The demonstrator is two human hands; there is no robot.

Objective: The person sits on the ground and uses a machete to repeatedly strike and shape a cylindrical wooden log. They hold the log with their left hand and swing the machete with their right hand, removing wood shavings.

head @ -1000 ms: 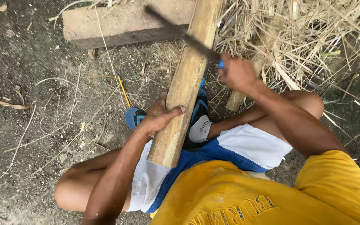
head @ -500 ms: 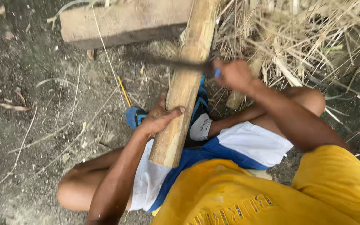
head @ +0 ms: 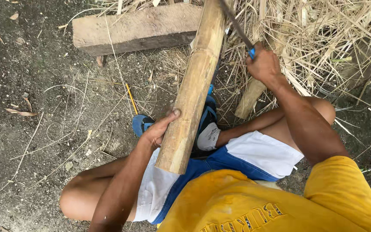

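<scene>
A thick tan bamboo pole [head: 192, 88] slants from my lap up onto a wooden block [head: 134, 28]. My left hand [head: 159, 129] grips the pole's near end from the left, thumb on top. My right hand [head: 263, 64] is shut on the blue handle of a long dark blade [head: 236, 23], which is raised to the right of the pole, pointing up and away. The blade is clear of the bamboo. I squat with my knees apart, in a yellow shirt and blue and white shorts.
Dry bamboo strips and shavings [head: 323, 38] pile up at the upper right. A shorter bamboo piece [head: 250, 96] lies under my right forearm. Blue sandals [head: 142, 122] are under the pole. Dark bare soil [head: 44, 120] with thin fibres spreads to the left.
The blade swung down across the pole half a second ago and is now lifted again, up and to the right. My left hand has kept its hold on the pole.
</scene>
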